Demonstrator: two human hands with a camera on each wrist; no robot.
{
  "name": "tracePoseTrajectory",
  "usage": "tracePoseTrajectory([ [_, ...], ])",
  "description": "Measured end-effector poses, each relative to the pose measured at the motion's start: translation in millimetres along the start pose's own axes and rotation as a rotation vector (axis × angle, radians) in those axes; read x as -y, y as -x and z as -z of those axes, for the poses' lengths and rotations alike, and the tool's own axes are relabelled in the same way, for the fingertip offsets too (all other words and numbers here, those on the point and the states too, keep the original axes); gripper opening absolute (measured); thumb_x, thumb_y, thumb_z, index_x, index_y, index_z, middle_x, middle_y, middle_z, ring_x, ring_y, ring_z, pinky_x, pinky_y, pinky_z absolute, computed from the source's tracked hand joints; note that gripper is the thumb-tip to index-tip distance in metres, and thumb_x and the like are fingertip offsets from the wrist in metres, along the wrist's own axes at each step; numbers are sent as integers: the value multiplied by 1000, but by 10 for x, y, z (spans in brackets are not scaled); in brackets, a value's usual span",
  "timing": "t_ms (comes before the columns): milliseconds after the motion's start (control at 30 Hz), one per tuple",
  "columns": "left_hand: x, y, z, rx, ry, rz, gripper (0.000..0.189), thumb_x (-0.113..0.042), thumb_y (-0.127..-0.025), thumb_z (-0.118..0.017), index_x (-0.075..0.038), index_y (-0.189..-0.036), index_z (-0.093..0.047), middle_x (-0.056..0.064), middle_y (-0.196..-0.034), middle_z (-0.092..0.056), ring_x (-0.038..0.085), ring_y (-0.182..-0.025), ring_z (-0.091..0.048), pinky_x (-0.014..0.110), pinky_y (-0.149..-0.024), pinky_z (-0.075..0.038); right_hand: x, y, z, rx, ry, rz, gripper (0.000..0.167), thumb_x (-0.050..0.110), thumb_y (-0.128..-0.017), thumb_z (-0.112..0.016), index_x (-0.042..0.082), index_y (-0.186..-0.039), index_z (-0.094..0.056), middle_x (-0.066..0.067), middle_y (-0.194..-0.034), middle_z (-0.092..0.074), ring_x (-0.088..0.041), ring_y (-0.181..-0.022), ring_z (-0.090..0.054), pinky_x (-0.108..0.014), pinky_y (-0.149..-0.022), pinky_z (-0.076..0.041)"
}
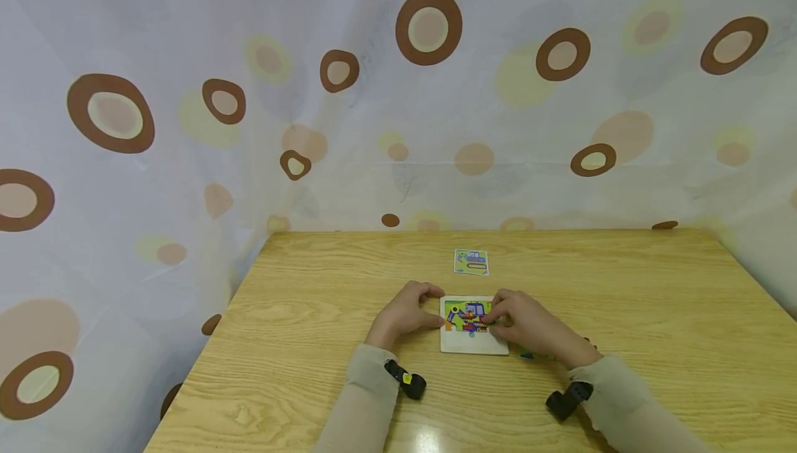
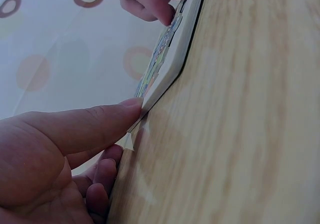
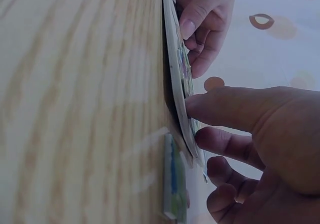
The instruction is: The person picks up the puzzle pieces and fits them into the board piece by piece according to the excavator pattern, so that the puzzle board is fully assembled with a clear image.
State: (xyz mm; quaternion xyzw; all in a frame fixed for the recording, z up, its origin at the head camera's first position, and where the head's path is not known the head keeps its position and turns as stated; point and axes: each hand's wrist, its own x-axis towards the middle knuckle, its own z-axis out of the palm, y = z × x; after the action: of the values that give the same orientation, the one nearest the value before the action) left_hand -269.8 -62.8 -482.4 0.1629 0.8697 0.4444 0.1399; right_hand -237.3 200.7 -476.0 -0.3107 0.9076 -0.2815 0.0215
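A small white-framed jigsaw puzzle board [image 1: 474, 346] lies on the table, its upper part filled with a colourful digger picture [image 1: 468, 315] and its lower part bare white. My left hand [image 1: 406, 309] holds the board's left side, thumb on the edge and index finger up by the top corner. In the left wrist view, the left thumb [image 2: 107, 121] presses the board's near corner. Over the picture's right part, my right hand [image 1: 529, 320] pinches at a puzzle piece with thumb and index finger; the fingers mostly hide it. The right thumb [image 3: 220, 107] touches the board's edge in the right wrist view.
A picture card [image 1: 471, 262] of a digger lies behind the board. Loose puzzle pieces [image 1: 526, 355] sit to its right, partly under my right forearm; one thick piece [image 3: 172, 179] shows close to the board. A patterned cloth [image 1: 373, 128] hangs behind the wooden table [image 1: 311, 342].
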Motion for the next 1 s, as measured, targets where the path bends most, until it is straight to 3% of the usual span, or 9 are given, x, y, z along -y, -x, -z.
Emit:
tracePoseTrajectory([
  [333, 14, -14, -14, 15, 1, -23, 47, -10, -81, -82, -9, -125, -66, 6, -128, -54, 26, -117, -48, 42, -103, -39, 48, -8, 18, 22, -87, -119, 14, 8, -87, -76, 16, -97, -78, 6, -93, -60, -13, -85, -56, -32, -71, -47],
  [567, 9, -27, -18, 16, -11, -27, 47, -12, -82, -82, -11, -126, -65, 5, -129, -54, 26, -118, -48, 41, -103, -40, -23, 64, 97, 18, -146, -68, 18, 5, -90, -71, 11, -105, -77, 2, -98, -64, -11, -82, -57, -29, -69, -50],
  [733, 6, -22, -17, 11, -20, -15, 48, -12, -82, -82, -11, -127, -65, 4, -129, -54, 25, -118, -48, 41, -103, -40, -46, 139, 187, -16, -145, -83, 21, 5, -90, -69, 5, -111, -73, -3, -104, -66, -12, -76, -52, -27, -62, -47],
  [1000, 17, -19, -1, 12, -23, -24, 48, -12, -82, -82, -12, -127, -65, 5, -130, -53, 25, -119, -48, 40, -103, -40, -52, 259, 309, -46, -114, -104, 24, 7, -93, -67, 4, -117, -70, -4, -108, -66, -16, -87, -55, -28, -66, -49],
])
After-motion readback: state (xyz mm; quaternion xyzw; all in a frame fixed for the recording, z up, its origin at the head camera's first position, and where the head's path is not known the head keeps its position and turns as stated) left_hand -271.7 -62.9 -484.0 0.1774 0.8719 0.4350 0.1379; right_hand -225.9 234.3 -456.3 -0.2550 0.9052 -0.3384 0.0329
